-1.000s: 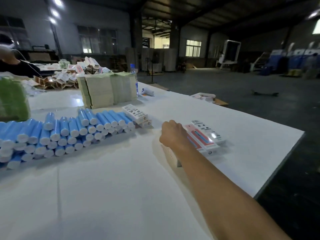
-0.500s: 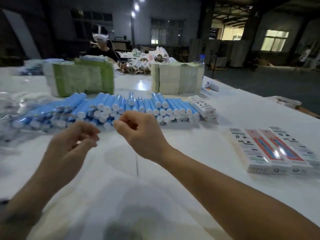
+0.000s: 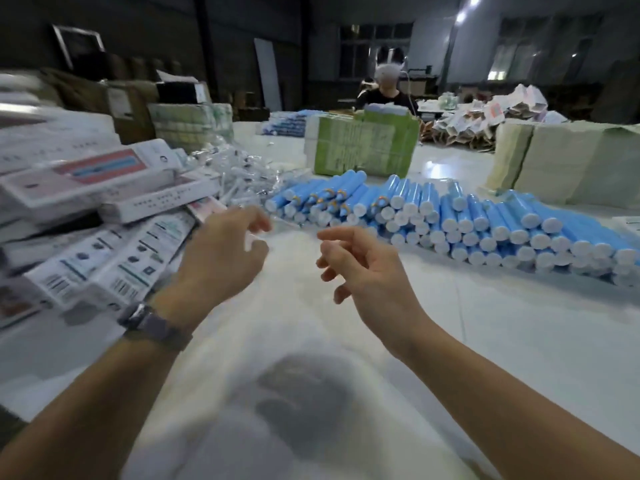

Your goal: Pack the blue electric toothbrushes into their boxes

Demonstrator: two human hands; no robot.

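A long pile of blue electric toothbrush handles [image 3: 450, 220] with white end caps lies across the white table [image 3: 519, 334], from the middle to the right edge. A heap of white toothbrush boxes [image 3: 104, 230] with red-and-blue pictures is stacked at the left. My left hand [image 3: 221, 261], with a watch on its wrist, hovers beside the boxes, fingers loosely curled and holding nothing. My right hand [image 3: 363, 268] hovers over the table in front of the blue pile, fingers loosely curled and empty. The view is blurred.
A heap of clear plastic bags [image 3: 242, 174] lies behind the boxes. A green-wrapped bundle [image 3: 367, 147] and pale wrapped bundles [image 3: 568, 161] stand behind the toothbrushes. A person [image 3: 388, 95] sits at the far side. Cardboard cartons [image 3: 128, 109] stand far left.
The view has swung left, away from the row of packed boxes on the right, bringing the box heap into sight. Both hands have moved apart and stay empty.
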